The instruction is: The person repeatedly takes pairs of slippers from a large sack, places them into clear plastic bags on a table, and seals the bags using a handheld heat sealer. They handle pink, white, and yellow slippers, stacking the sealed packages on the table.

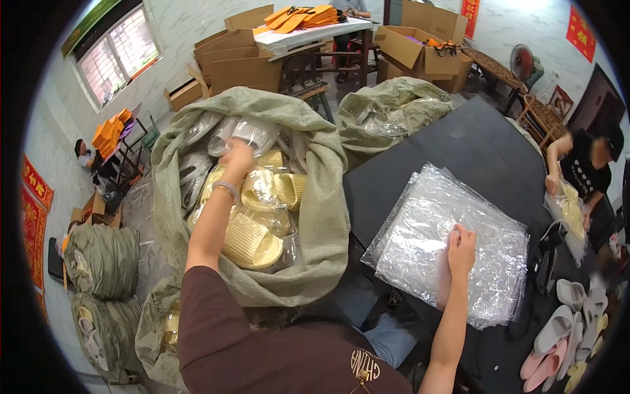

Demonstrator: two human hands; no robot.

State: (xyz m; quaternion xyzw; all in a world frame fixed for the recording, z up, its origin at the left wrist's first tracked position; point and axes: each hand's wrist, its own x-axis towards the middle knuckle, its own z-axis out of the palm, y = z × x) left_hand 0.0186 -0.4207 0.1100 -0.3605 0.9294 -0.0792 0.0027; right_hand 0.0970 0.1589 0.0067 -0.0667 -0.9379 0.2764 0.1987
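- Grey slippers (261, 133): in the upper part of the green sack (321, 197); film-wrapped, glossy, strap ribbed; pointing direction and long axis cannot be told.
- Left hand (237, 156): at the grey slippers, blurred; cannot tell whether its fingers grip.
- Yellow slipper (252, 241): in the sack, below the left hand; ribbed strap, long axis slanting from upper left to lower right, rounded end lower right.
- Bags (420, 230): clear, creased, shiny pile on the black table (394, 177), one corner pointing away from the person.
- Right hand (461, 248): on the bags, fingers bent; cannot tell whether they pinch one.
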